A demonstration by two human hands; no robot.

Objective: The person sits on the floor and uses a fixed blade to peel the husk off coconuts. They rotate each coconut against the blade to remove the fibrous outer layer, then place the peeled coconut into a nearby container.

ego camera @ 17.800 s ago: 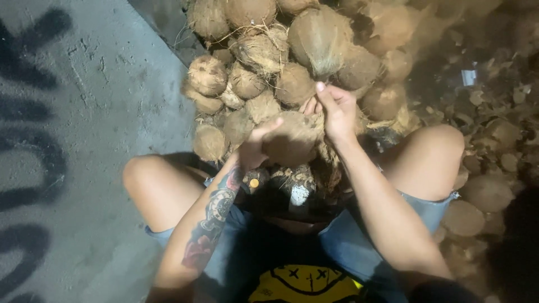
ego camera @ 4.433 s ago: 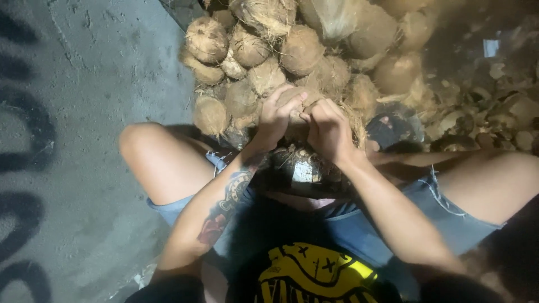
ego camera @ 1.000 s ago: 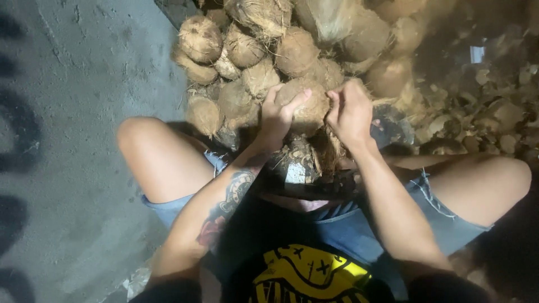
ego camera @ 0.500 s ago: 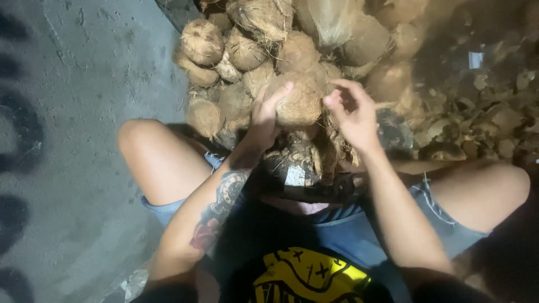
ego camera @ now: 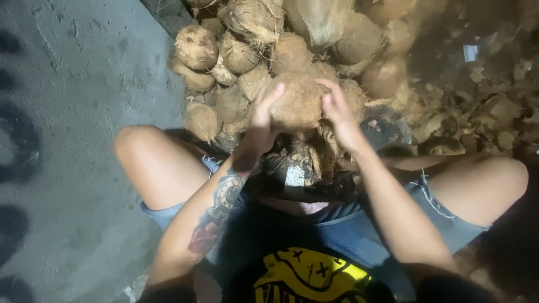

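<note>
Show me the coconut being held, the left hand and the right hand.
coconut [ego camera: 296, 104], head view, middle of its husk between the hands.
left hand [ego camera: 259, 120], head view, back of the hand.
right hand [ego camera: 338, 112], head view, back of the hand.

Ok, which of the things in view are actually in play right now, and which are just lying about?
In play:
- left hand and right hand, both on the held coconut
- dark tool between the knees, with husk fibres piled on it

Lying about:
- coconut pile against the wall
- husk scraps on the right
- concrete floor
</note>
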